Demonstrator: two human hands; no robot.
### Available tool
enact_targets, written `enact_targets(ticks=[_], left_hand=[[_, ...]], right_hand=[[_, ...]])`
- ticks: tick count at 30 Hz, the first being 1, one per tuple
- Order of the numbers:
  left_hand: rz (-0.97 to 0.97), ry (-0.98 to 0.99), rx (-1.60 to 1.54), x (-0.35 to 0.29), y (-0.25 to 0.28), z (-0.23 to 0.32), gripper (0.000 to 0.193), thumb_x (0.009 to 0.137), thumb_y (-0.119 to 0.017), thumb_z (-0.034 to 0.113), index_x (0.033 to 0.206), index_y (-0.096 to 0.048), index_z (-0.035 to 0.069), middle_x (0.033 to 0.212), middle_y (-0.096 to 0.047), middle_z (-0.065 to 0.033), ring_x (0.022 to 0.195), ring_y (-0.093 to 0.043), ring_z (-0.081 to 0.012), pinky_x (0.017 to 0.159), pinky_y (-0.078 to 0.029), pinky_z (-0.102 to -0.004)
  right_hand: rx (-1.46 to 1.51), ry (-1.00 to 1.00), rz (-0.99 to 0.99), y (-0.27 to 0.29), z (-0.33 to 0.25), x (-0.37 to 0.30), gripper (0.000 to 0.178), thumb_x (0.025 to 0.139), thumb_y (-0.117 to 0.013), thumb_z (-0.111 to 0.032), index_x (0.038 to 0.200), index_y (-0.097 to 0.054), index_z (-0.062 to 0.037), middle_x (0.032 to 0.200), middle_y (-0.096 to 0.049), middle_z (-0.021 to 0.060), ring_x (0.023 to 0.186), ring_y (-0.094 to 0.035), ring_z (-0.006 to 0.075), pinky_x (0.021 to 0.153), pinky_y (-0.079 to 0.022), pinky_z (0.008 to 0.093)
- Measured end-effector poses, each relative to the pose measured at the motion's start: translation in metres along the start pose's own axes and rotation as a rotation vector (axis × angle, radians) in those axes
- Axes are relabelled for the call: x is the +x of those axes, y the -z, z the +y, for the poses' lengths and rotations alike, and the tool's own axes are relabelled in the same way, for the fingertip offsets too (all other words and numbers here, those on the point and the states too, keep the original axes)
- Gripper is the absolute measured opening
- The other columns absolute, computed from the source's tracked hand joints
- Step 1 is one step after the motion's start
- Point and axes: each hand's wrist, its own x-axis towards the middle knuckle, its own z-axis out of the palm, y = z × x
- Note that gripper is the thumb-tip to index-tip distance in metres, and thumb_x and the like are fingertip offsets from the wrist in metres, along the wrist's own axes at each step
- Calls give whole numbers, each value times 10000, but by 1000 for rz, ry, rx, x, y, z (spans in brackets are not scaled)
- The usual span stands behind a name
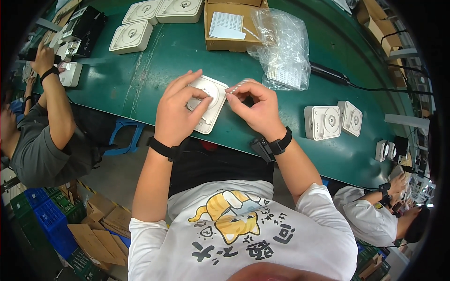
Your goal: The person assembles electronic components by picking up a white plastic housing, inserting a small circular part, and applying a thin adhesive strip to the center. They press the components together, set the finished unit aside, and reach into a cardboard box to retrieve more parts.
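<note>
A white square device (209, 104) with a round dial face lies on the green belt (154, 70) in front of me. My left hand (177, 110) rests on its left side, fingers pressing on the face. My right hand (255, 107) hovers just right of the device and pinches a small white strip (237, 85) between thumb and fingertips. Both wrists carry black bands.
More white devices (131, 36) lie at the far left, and two (332, 121) stand at the right. A cardboard box (232, 23) with a label sheet, a clear plastic bag (281, 49) and a black handheld tool (328, 73) are beyond. Co-workers sit at both sides.
</note>
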Motion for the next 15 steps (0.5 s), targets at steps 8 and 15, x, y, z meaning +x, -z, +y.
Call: enact_targets(ticks=[8, 15], left_hand=[[88, 91, -44, -9, -22, 8, 138, 918, -946, 72, 1036, -876, 68, 1576, -778, -196, 1454, -717, -419, 1215, -567, -499], [39, 136, -68, -10, -22, 8, 136, 941, -919, 108, 1071, -882, 90, 1697, -694, -184, 1530, -631, -400, 1285, -492, -513]], right_hand=[[-140, 107, 31, -3, -9, 6, 159, 997, -932, -47, 1113, -826, -33, 1162, -845, 41, 988, -743, 89, 906, -601, 264], [-155, 16, -5, -3, -7, 5, 175, 1008, -925, -59, 1148, -821, -42, 1141, -838, 25, 988, -750, 98, 908, -612, 273]])
